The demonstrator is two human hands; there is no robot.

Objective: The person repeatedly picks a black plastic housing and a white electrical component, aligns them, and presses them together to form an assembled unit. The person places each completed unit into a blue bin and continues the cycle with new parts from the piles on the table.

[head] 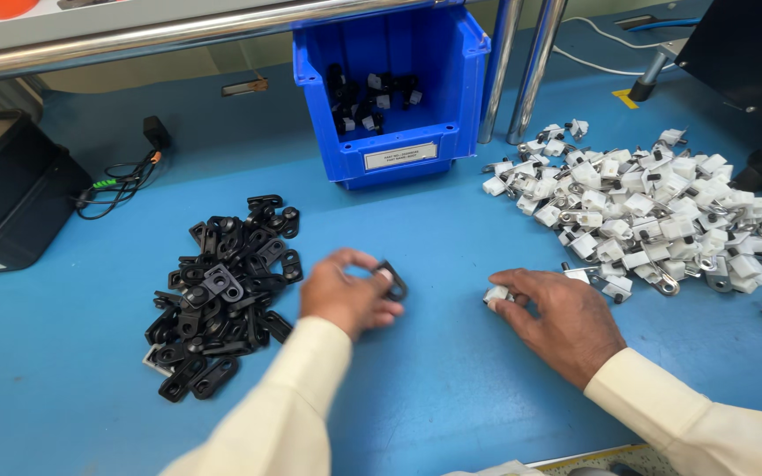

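My left hand grips a small black plastic bracket between thumb and fingers, just right of a heap of black brackets on the blue table. My right hand rests on the table and pinches a small white plastic piece at its fingertips. It lies at the near left edge of a large heap of white pieces with metal clips. The two hands are about a hand's width apart. Both arms wear cream sleeves.
A blue bin with several black and white parts stands at the back centre. Two metal posts rise beside it. A black box and a cable lie far left. Black equipment stands far right.
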